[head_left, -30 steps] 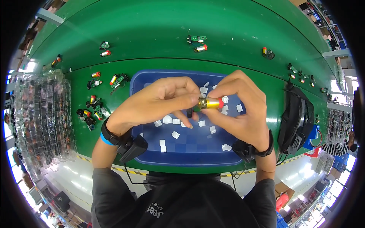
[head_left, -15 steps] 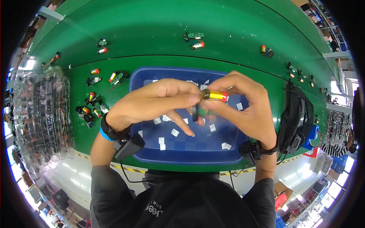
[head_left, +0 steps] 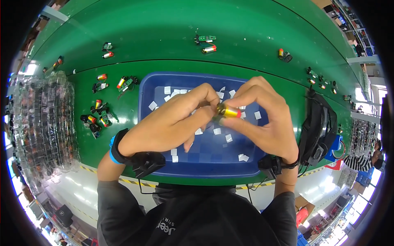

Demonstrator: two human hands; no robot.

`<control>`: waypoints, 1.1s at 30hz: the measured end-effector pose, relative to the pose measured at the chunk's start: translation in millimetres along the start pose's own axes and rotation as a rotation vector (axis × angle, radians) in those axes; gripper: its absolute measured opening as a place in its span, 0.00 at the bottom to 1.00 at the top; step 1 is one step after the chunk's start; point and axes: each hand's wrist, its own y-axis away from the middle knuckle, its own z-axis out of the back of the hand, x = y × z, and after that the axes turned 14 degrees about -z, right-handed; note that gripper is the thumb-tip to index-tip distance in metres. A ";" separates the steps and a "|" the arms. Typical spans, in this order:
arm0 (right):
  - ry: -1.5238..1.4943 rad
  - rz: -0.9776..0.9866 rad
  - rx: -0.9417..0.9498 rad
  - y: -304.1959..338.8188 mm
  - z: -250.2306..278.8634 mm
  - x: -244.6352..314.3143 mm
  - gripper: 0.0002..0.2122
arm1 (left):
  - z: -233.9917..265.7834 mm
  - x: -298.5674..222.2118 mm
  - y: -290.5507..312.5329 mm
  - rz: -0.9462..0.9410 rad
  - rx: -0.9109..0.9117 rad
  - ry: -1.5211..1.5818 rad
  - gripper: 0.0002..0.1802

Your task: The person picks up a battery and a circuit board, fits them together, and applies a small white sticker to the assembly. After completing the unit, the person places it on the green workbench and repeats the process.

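Above the blue bin (head_left: pixel 201 170) I hold a small cylindrical battery (head_left: pixel 232 112) with a yellow wrap, a red end and a dark left end. The thumb and forefinger of my right hand (head_left: pixel 271 119) pinch it from the right side. My left hand (head_left: pixel 172 119) has its thumb and forefinger closed at the dark end, where the detail is blurred. Whatever is attached below the battery is mostly hidden by my fingers. Small white paper squares (head_left: pixel 228 138) lie scattered on the bin's floor beneath both hands.
Several green circuit boards with batteries lie on the green table, a group (head_left: pixel 98 117) left of the bin and one board (head_left: pixel 205 38) beyond it. Stacked clear plastic trays (head_left: pixel 45 127) stand at far left. A black bag (head_left: pixel 318 127) lies right of the bin.
My left hand has turned, its lower fingers curling in from their stretched position. The battery has shifted slightly left and down, tilting a little, still between both hands.
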 end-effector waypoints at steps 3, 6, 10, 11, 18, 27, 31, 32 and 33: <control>0.103 0.106 -0.024 2.4 0.0 4.0 0.13 | -1.8 0.5 1.2 0.024 0.024 0.065 0.08; 0.052 0.258 -0.028 5.3 -0.8 1.3 0.11 | -0.9 2.0 4.4 0.055 0.060 0.246 0.09; 0.100 0.353 -0.145 10.3 -4.0 -3.4 0.10 | 2.8 -1.2 2.6 0.097 -0.038 0.478 0.12; 0.129 0.445 -0.179 10.7 -5.2 -3.9 0.09 | 1.4 1.7 0.5 0.086 0.009 0.495 0.12; 0.189 0.562 -0.297 19.2 -3.1 -20.4 0.08 | -29.0 17.7 -14.6 -0.004 -0.394 0.758 0.16; 0.160 0.460 -0.293 20.8 9.2 -20.3 0.08 | -19.6 6.5 -17.0 -0.090 -0.152 0.111 0.16; 0.232 0.492 -0.344 20.0 9.5 -15.6 0.07 | -27.8 5.5 -13.9 -0.065 -0.188 0.251 0.18; 0.234 0.514 -0.376 14.7 5.7 -14.5 0.08 | -30.0 3.5 -13.6 -0.111 -0.243 0.198 0.20; 0.266 0.476 -0.356 17.4 8.7 -10.0 0.08 | -32.0 0.7 -15.7 -0.128 -0.224 0.238 0.19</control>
